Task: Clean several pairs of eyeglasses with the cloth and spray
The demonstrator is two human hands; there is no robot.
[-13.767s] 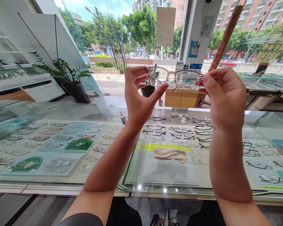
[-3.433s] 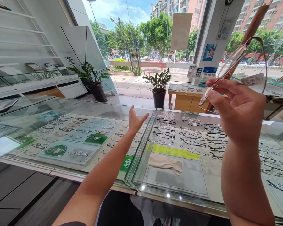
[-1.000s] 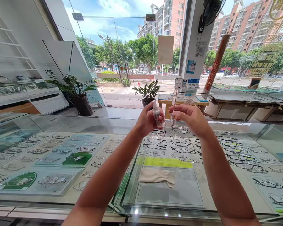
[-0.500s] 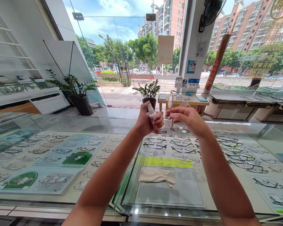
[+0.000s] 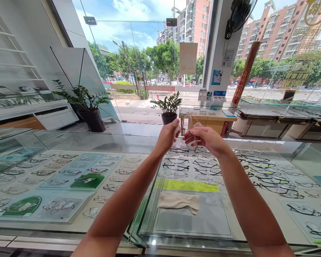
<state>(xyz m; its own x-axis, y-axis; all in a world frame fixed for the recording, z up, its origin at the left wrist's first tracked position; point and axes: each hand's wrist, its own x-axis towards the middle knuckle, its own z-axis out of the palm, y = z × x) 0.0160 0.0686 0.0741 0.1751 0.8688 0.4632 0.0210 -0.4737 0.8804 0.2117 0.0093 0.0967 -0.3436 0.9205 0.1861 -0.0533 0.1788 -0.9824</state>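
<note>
My left hand is closed around a small white spray bottle, mostly hidden behind the fingers and thumb. Close on its right, my right hand pinches a pair of thin-framed eyeglasses, lenses facing the bottle. Both hands are held up above the glass counter. A folded beige cloth lies below them on a grey mat.
Rows of eyeglasses fill the glass display case. More frames lie in the case on the left, around a green display piece. Beyond the counter stand potted plants and a wooden table.
My left hand has turned, so the bottle's nozzle faces away and is hidden. The eyeglasses have tilted and moved left, closer to the bottle.
</note>
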